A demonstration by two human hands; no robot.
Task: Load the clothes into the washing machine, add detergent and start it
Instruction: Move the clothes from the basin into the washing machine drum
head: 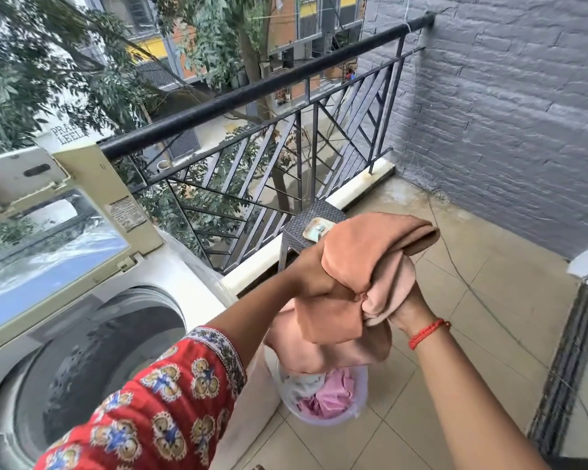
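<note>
Both the left hand (314,283) and the right hand (409,308) have their fingers clenched on the peach cloth (360,262), bunched between them above the laundry basket (323,407). Best to gather the hanging tail first, then swing left and release over the open drum (92,368) of the washing machine (184,262).
</note>
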